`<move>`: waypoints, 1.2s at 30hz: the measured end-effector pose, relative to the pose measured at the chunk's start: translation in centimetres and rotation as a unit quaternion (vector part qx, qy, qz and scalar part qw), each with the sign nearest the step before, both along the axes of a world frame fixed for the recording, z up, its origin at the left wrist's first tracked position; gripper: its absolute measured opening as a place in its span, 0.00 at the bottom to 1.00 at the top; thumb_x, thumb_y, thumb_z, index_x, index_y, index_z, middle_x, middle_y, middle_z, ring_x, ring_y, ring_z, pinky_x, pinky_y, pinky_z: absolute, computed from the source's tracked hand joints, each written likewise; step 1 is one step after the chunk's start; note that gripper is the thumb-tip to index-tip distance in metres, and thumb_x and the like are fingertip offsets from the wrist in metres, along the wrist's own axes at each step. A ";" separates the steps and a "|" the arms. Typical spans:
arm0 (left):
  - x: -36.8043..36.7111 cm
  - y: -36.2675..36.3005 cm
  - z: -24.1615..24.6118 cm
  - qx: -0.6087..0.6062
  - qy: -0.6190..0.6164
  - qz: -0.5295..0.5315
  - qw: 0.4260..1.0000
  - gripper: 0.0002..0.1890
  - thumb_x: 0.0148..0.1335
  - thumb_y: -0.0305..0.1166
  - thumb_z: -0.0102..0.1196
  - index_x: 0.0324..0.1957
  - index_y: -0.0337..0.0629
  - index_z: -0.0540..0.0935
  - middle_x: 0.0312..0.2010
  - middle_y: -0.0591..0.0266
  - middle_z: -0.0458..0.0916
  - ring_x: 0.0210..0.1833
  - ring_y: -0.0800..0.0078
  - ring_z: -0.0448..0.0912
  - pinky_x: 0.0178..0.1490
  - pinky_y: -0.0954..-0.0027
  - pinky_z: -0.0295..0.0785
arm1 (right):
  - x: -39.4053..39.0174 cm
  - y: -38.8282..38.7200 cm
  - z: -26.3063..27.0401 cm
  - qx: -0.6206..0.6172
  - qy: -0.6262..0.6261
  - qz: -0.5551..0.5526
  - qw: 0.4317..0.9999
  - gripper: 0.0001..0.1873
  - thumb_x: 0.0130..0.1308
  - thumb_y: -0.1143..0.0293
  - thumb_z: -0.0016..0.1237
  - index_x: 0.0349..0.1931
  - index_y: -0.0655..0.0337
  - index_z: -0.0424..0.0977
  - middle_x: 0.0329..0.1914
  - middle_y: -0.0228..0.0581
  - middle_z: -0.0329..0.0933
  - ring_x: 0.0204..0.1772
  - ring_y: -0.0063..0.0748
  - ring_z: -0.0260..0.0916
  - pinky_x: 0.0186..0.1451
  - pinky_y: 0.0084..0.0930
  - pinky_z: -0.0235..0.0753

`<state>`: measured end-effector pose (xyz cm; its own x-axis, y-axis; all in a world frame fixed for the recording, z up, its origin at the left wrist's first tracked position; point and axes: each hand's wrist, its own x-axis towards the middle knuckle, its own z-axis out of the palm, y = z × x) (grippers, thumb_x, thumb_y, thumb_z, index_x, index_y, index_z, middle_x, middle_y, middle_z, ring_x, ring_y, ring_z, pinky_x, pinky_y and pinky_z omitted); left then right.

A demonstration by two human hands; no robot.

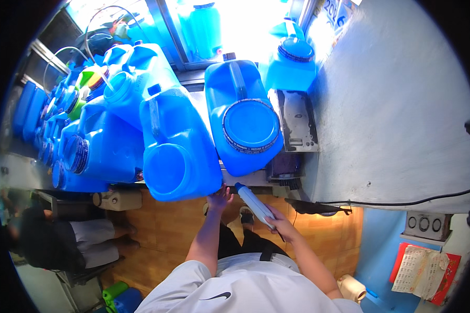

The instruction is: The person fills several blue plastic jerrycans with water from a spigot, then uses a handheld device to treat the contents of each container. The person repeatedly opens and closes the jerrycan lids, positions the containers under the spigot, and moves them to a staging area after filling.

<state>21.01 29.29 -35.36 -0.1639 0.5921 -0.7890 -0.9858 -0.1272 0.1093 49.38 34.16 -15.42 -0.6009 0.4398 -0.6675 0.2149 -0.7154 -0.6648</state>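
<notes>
My left hand (220, 198) is raised with its fingers apart at the lower right corner of a blue plastic water jug (201, 156); whether it touches the jug I cannot tell. This jug's wide round mouth faces me. My right hand (280, 223) grips a pale handheld device (255, 203) with a dark blue tip, perhaps a heat gun, which points up and left toward the counter edge. Just beyond the tip stands another blue jug (251, 125), its wide cap ringed by a printed seal band. Its small top cap is dark.
Several blue jugs (113, 141) crowd the counter at left, one with a clear hose (109, 81) in its mouth. Another jug (293, 66) stands by the right wall above a metal box (297, 121). A person (51, 242) sits at lower left. A black cable (399, 203) runs along the wall.
</notes>
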 end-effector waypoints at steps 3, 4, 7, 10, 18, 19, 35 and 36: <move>-1.3 -1.2 -0.7 0.019 -0.027 0.029 0.999 0.23 0.60 0.52 0.51 0.43 0.40 0.78 0.45 0.53 0.79 0.50 0.56 0.76 0.57 0.40 0.68 | 4.9 -0.1 4.1 -0.025 0.131 -0.008 0.991 0.37 0.70 0.65 0.50 0.75 0.53 0.48 0.48 0.40 0.69 0.32 0.22 0.64 0.29 0.19 0.64; -2.0 -1.8 -1.3 0.019 -0.032 0.046 0.998 0.24 0.59 0.53 0.51 0.42 0.40 0.78 0.42 0.53 0.79 0.47 0.56 0.77 0.56 0.42 0.70 | 6.6 -0.4 5.7 -0.037 0.183 -0.012 0.982 0.38 0.69 0.64 0.51 0.75 0.53 0.48 0.49 0.42 0.69 0.33 0.23 0.65 0.30 0.20 0.64; -5.5 -4.3 -3.5 0.049 0.002 0.076 0.996 0.26 0.56 0.56 0.52 0.39 0.40 0.78 0.34 0.53 0.79 0.36 0.57 0.78 0.48 0.51 0.74 | 8.5 -0.7 9.2 -0.027 0.348 -0.029 0.937 0.40 0.66 0.62 0.54 0.75 0.55 0.49 0.52 0.51 0.68 0.34 0.27 0.67 0.31 0.22 0.67; -9.9 -7.5 -5.1 0.019 -0.012 0.145 0.989 0.26 0.57 0.58 0.53 0.39 0.42 0.78 0.32 0.54 0.78 0.33 0.60 0.78 0.44 0.54 0.74 | 6.7 1.0 11.6 0.089 0.467 -0.073 0.877 0.40 0.65 0.60 0.56 0.73 0.58 0.52 0.55 0.56 0.68 0.34 0.29 0.68 0.32 0.23 0.68; -12.4 -11.4 2.4 -0.170 0.071 0.135 0.974 0.24 0.66 0.50 0.50 0.57 0.46 0.72 0.49 0.58 0.78 0.50 0.61 0.78 0.52 0.58 0.72 | -1.3 15.9 8.9 0.636 -0.174 -0.213 0.721 0.37 0.60 0.80 0.55 0.71 0.60 0.58 0.60 0.51 0.67 0.62 0.46 0.64 0.69 0.39 0.60; -11.5 -11.5 5.0 -0.164 0.069 0.067 0.982 0.24 0.67 0.48 0.49 0.60 0.46 0.71 0.50 0.58 0.78 0.50 0.61 0.78 0.52 0.59 0.72 | -1.9 17.3 7.1 0.619 -0.229 -0.212 0.721 0.38 0.60 0.78 0.56 0.71 0.59 0.57 0.59 0.54 0.65 0.61 0.50 0.64 0.67 0.39 0.62; -11.5 5.4 38.1 -0.208 0.952 -0.084 0.209 0.15 0.70 0.38 0.49 0.54 0.42 0.77 0.52 0.56 0.78 0.60 0.59 0.71 0.63 0.57 0.62 | -3.9 13.2 -2.6 0.367 -0.148 -0.217 0.893 0.09 0.61 0.77 0.44 0.42 0.65 0.71 0.40 0.43 0.76 0.44 0.43 0.77 0.45 0.36 0.78; -11.9 5.8 37.4 -0.237 0.944 -0.120 0.197 0.16 0.71 0.40 0.48 0.54 0.43 0.77 0.52 0.56 0.78 0.61 0.59 0.70 0.65 0.57 0.60 | -3.9 14.8 -4.4 0.216 -0.090 -0.267 0.935 0.09 0.60 0.78 0.44 0.41 0.65 0.71 0.40 0.44 0.77 0.44 0.44 0.77 0.45 0.37 0.79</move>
<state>9.14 35.13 2.07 -0.4424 0.6947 0.5671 0.8963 0.3641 0.2532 45.45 48.93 -19.85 -0.1127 0.8967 -0.4280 0.0398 -0.4263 -0.9037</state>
